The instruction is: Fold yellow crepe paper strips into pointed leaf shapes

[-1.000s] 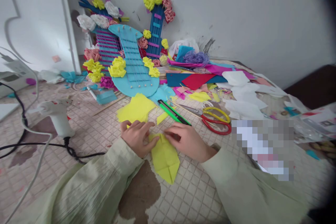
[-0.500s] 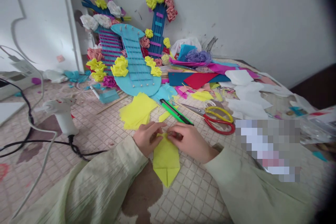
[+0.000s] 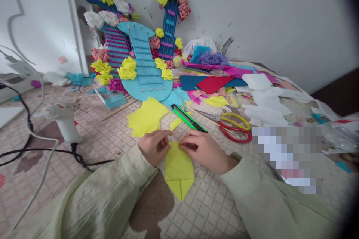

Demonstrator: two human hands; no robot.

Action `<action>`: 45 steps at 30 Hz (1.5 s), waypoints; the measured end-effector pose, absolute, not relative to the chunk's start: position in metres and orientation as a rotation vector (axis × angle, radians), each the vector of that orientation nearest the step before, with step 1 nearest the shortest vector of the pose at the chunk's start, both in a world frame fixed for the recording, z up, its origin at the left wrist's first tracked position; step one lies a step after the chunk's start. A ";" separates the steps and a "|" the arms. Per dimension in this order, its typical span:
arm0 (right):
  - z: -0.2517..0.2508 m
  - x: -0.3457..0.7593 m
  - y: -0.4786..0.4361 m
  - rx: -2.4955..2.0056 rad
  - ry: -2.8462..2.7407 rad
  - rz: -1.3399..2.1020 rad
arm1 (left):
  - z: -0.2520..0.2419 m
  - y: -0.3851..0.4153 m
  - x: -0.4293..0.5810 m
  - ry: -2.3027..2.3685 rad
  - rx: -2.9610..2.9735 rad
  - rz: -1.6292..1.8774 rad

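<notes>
A folded sheet of yellow crepe paper (image 3: 179,168) lies in front of me, its near end folded to a point. My left hand (image 3: 154,147) pinches the far left corner of the sheet between thumb and fingers. At the far right corner, my right hand (image 3: 203,149) pinches the paper the same way. Just beyond my hands are a stack of yellow paper sheets (image 3: 147,115) and a green utility knife (image 3: 188,118). Scissors with red and yellow handles (image 3: 235,127) rest to the right of the knife.
A white glue gun (image 3: 66,123) with its black cable stands on the left. Paper-flower-decorated cardboard instruments, among them a light blue one (image 3: 146,63), lean against the wall. Coloured paper scraps, purple yarn (image 3: 213,59) and white paper pieces (image 3: 263,99) lie at the back right.
My hands have moved slightly apart along the paper's far edge, which now shows wider and flatter between them. The camera view has shifted a little.
</notes>
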State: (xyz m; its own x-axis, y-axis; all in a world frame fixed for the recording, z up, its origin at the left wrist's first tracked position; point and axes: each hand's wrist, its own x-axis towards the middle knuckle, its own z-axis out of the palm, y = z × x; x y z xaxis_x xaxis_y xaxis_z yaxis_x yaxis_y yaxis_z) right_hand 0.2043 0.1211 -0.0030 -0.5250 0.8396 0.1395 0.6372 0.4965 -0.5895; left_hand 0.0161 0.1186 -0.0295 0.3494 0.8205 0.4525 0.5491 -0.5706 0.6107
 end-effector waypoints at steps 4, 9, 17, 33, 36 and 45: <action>-0.001 0.204 0.120 -1.221 -2.361 0.658 | -0.031 0.119 0.015 1.199 2.276 1.039; -0.001 0.206 0.120 -1.209 -2.383 0.665 | -0.028 0.119 0.015 1.239 2.304 1.001; -0.005 0.206 0.117 -1.164 -2.435 0.552 | -0.015 0.110 0.020 1.327 2.542 0.892; 0.002 0.211 0.117 -1.027 -2.562 0.581 | -0.028 0.112 0.021 1.309 2.591 0.910; 0.002 0.211 0.117 -1.020 -2.561 0.573 | -0.030 0.112 0.021 1.322 2.576 0.976; 0.003 0.210 0.118 -1.020 -2.553 0.608 | -0.031 0.113 0.021 1.303 2.614 0.994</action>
State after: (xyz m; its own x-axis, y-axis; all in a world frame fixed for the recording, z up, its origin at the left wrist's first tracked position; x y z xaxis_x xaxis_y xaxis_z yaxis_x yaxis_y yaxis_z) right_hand 0.2100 0.1176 0.0029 -0.6917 0.7089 0.1378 0.5706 0.6534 -0.4974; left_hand 0.0208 0.1127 -0.0305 0.4361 0.7332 0.5218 0.6968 -0.6420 0.3197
